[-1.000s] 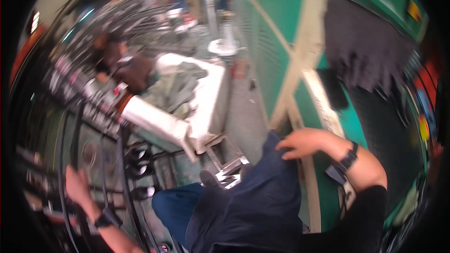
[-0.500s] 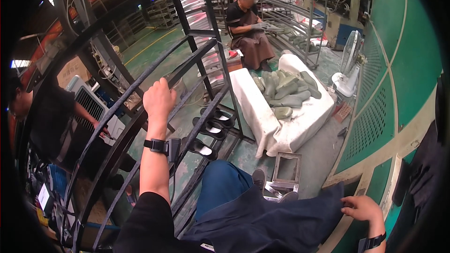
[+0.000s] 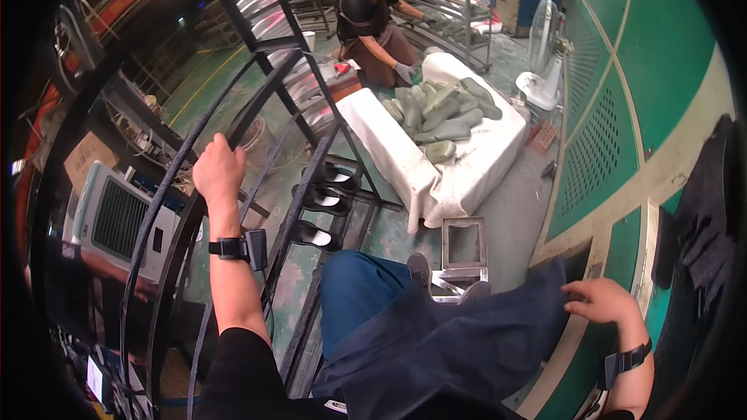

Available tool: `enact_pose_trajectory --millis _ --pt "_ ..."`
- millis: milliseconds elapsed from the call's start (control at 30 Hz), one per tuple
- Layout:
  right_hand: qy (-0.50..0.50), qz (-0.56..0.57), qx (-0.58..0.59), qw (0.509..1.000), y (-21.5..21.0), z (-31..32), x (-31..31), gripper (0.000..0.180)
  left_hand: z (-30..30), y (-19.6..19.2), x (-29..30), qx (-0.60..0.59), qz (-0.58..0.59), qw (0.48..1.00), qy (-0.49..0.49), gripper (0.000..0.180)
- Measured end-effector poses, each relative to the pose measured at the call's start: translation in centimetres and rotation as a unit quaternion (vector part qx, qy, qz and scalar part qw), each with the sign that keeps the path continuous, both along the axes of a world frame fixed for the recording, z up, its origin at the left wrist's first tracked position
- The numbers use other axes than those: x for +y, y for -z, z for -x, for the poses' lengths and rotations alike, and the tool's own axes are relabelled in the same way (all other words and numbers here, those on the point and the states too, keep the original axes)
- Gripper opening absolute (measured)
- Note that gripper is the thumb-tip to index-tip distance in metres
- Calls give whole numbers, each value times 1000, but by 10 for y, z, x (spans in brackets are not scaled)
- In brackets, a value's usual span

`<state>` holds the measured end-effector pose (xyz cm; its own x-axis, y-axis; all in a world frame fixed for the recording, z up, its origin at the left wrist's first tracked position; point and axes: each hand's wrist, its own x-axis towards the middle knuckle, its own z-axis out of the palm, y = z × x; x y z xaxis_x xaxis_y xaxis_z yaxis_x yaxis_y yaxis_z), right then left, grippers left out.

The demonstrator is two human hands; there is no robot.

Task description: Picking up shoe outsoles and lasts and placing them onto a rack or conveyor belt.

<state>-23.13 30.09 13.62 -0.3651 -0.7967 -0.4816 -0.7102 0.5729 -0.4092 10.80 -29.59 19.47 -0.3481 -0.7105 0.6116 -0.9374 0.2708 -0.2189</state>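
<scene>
My left hand (image 3: 219, 169) is closed in a fist round a dark bar of the black metal rack (image 3: 257, 101). At my right, the fingertips of my right hand (image 3: 601, 300) pinch the edge of a dark blue apron (image 3: 459, 334), pulling it out sideways over my lap. Black shoes (image 3: 323, 201) with pale insoles stand in a row on the rack's lower bars, right of my left forearm. Straps with small dark boxes sit on both my wrists.
Ahead, a white-covered bin (image 3: 467, 187) bears a heap of grey-green shoe lasts (image 3: 443, 113). Behind it a co-worker (image 3: 377, 27) sits bent forward. A small metal stool frame (image 3: 464, 243) is near my feet. A green machine panel (image 3: 599, 148) and white fan (image 3: 541, 62) flank the right; an air cooler (image 3: 124, 218) stands left.
My view has shifted; both hands keep their holds. The co-worker now leans with arms apart, one gloved hand lowered by the heap. The person at far left has mostly dropped from sight, uncovering the air cooler.
</scene>
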Motion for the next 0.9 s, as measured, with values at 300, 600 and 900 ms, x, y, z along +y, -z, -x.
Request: enact_pose_trajectory --millis 300,600,900 --pt "6 -12 -1 1000 -3 -1 -2 47 0 2 0 -12 4 1000 -2 33" --pt "5 -24 0 1000 -3 -1 -2 47 0 2 -2 -8 -2 1000 0 32" --pt "4 -23 -10 1000 -2 0 -2 48 -1 3 -3 -13 7 1000 3 32"
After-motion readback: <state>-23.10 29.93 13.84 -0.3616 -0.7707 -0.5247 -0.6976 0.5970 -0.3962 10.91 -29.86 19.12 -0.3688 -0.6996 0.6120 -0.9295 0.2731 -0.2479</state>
